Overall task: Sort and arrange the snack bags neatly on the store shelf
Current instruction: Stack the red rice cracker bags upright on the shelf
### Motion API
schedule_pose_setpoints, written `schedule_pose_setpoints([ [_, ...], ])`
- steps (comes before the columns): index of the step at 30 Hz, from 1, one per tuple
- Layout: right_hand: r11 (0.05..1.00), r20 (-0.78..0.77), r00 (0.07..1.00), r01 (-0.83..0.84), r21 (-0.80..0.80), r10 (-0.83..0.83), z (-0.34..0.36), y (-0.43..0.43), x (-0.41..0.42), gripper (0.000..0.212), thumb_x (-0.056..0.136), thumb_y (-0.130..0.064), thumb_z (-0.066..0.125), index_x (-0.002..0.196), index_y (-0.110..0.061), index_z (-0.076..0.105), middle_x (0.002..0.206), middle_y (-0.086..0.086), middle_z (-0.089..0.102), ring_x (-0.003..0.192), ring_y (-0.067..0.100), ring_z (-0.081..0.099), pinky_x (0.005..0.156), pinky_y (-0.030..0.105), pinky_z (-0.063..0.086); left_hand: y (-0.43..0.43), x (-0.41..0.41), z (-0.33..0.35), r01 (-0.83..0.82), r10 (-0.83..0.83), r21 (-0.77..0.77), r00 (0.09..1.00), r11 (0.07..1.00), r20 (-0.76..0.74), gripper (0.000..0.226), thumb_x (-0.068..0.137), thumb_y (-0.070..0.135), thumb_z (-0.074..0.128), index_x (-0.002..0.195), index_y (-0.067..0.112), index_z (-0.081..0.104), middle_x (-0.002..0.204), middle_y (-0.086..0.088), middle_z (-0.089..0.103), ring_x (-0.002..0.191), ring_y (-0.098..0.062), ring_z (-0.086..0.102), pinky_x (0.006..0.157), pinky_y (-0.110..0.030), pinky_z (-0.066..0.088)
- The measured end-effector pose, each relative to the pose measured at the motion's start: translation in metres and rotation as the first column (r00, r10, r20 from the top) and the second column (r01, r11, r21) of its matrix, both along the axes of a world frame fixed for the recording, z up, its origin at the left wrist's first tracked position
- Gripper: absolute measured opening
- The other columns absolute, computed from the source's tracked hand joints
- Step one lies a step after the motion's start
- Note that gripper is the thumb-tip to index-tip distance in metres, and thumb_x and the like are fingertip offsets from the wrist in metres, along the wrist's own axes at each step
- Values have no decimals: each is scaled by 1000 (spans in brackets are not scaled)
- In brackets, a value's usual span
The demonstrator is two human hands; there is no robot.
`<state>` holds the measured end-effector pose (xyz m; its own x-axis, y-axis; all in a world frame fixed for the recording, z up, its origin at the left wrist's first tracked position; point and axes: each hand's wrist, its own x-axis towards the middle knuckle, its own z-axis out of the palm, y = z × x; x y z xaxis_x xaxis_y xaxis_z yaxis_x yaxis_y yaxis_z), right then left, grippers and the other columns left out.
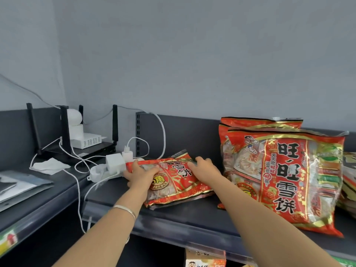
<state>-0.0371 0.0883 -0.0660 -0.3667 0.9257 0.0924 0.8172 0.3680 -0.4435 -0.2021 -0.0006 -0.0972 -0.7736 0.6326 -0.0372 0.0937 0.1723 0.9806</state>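
Observation:
A red snack bag (174, 182) lies flat on the dark shelf (192, 214), left of centre. My left hand (139, 175) grips its left end with fingers curled over the edge. At the bag's top right edge, my right hand (205, 169) holds it too, fingers wrapped over the far side. To the right, two larger red snack bags (283, 176) of the same brand stand upright, one behind the other, leaning against the back panel.
A white power strip (107, 170) with plugs and cables lies just left of the flat bag. A black router (77, 145) with antennas and a white box sit further left. More bags (349, 178) lie at the far right. A carton (205, 259) shows below the shelf.

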Motion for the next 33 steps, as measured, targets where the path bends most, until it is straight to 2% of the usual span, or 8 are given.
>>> schedule_pose_setpoints([
  [4,992,23,999,49,-117,-47,-1,13,-7,64,95,-62,26,139,-17,38,128,9,55,113,28,56,97,46,46,2,-7,-6,71,-80,65,987,995,140,87,71,31,80,141,30,28,141,-15,27,115,-38,49,91,-49,50],
  [9,983,22,996,85,-164,-83,-2,13,-12,67,91,-67,28,138,-21,39,121,4,61,107,24,60,95,44,47,1,-16,-4,155,-161,49,971,987,175,98,56,38,82,138,34,29,134,-13,42,107,-35,56,86,-50,53],
  [13,990,62,995,89,-114,-83,0,1,-12,62,92,-65,28,130,-20,48,117,3,61,104,24,60,85,37,46,-2,-29,1,217,-215,2,967,976,140,80,66,31,79,133,27,35,125,-13,52,101,-33,60,86,-48,53],
  [16,991,76,991,117,-64,-112,-1,-10,-11,61,93,-63,24,124,-18,51,113,4,62,102,25,60,86,38,46,-3,-26,3,171,-167,-103,985,980,41,87,56,44,74,133,31,36,132,-16,45,107,-36,56,89,-50,51],
  [18,992,70,990,122,-22,-120,-3,-15,-10,62,94,-60,24,127,-16,52,121,9,58,110,30,56,93,42,45,-9,-15,7,102,-125,-203,987,974,-101,78,70,47,70,137,31,33,143,-16,29,122,-40,42,100,-52,40],
  [22,984,82,996,29,178,-44,1,-28,-6,53,97,-50,34,135,-14,46,136,13,43,125,34,42,97,46,41,-21,7,16,-56,-102,-283,851,958,-515,65,85,48,60,141,35,30,154,-7,11,138,-34,19,110,-51,21],
  [28,901,-41,988,-115,418,145,18,-52,21,39,97,-27,45,135,-16,49,132,9,48,118,28,50,90,39,50,-26,61,36,146,-216,-159,664,976,-716,45,89,39,56,132,31,46,137,-3,46,126,-25,42,102,-42,38],
  [33,811,-73,978,-118,573,194,37,-67,78,36,99,-21,45,134,-16,51,132,7,52,119,24,51,94,36,48,-26,126,50,436,-356,-46,666,899,-655,33,91,23,57,123,20,56,126,-1,55,116,-19,53,92,-32,43],
])
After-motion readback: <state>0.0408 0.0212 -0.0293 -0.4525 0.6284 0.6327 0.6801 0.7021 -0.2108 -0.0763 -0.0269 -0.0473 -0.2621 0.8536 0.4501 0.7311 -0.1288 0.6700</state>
